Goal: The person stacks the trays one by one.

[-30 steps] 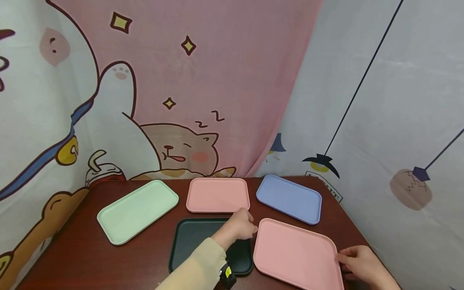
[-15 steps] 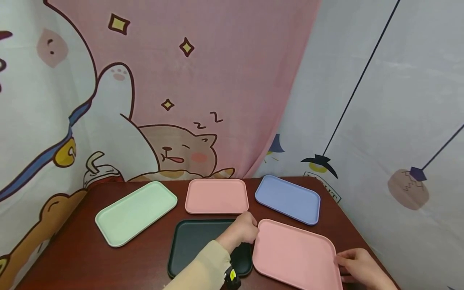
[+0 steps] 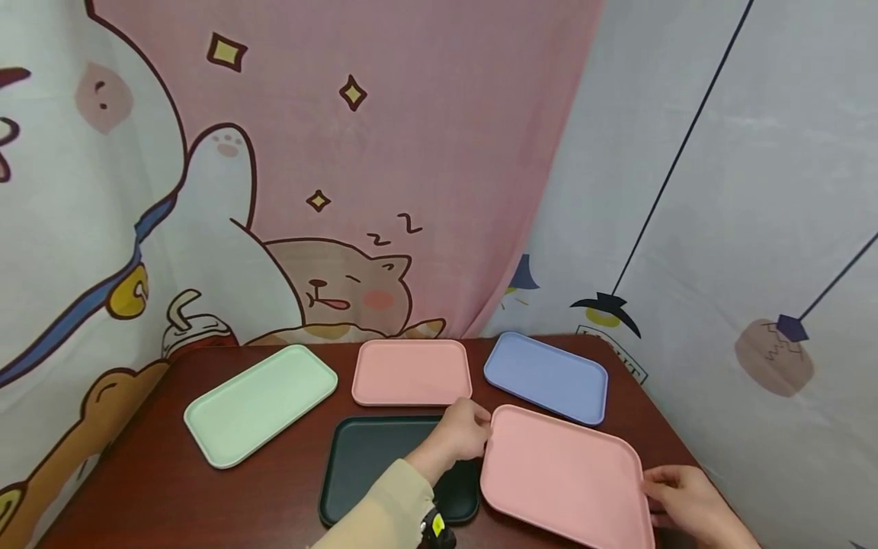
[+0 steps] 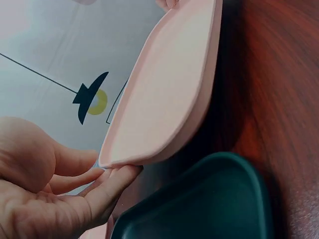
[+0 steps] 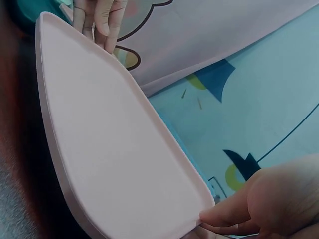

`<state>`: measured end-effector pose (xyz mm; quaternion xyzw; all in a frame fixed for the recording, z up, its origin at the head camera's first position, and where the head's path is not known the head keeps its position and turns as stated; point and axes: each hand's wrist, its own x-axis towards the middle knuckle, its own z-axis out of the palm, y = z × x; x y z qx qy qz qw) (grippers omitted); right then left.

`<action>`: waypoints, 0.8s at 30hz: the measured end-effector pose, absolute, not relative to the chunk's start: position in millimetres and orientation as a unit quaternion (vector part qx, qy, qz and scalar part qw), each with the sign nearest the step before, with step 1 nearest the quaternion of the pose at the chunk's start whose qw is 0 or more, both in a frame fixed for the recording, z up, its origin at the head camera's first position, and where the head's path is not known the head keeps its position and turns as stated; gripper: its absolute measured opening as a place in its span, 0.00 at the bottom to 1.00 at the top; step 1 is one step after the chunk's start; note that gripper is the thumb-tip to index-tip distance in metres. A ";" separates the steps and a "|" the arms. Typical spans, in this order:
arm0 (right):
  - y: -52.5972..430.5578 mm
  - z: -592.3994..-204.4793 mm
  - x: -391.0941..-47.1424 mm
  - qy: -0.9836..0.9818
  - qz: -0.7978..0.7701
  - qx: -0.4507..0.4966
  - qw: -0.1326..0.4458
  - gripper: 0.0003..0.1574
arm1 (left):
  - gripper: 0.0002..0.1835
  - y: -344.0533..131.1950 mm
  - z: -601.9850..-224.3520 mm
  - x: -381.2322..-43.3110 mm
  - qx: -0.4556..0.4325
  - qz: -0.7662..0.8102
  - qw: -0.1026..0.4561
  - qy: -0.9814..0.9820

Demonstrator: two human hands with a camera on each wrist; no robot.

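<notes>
near pink tray [image 3: 565, 476] runs lengthwise from left hand [image 3: 461, 432], pinching its left end, to right hand [image 3: 686, 499], pinching its right.

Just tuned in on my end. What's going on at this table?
A person is holding the larger pink tray by two opposite edges, the left hand on one and the right hand on the other. It appears raised slightly off the table. The dark green tray lies left of it; the light green, smaller pink and blue trays lie toward the back.
</notes>
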<state>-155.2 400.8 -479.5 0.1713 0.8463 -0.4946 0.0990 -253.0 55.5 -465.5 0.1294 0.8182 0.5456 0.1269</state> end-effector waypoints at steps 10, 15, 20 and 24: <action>396.8 -459.3 -157.1 0.849 -0.504 0.150 0.045 0.19 | 0.13 44.1 -457.6 -252.9 0.121 0.621 0.158 0.758; 392.6 -449.8 -157.7 0.844 -0.512 0.155 0.045 0.21 | 0.13 35.5 -451.8 -251.9 0.118 0.645 0.148 0.740; 385.8 -442.5 -158.2 0.828 -0.538 0.152 0.055 0.22 | 0.15 20.5 -448.2 -248.8 0.120 0.659 0.144 0.728; 378.9 -436.3 -158.2 0.813 -0.561 0.141 0.067 0.22 | 0.16 6.4 -445.3 -246.9 0.126 0.667 0.142 0.721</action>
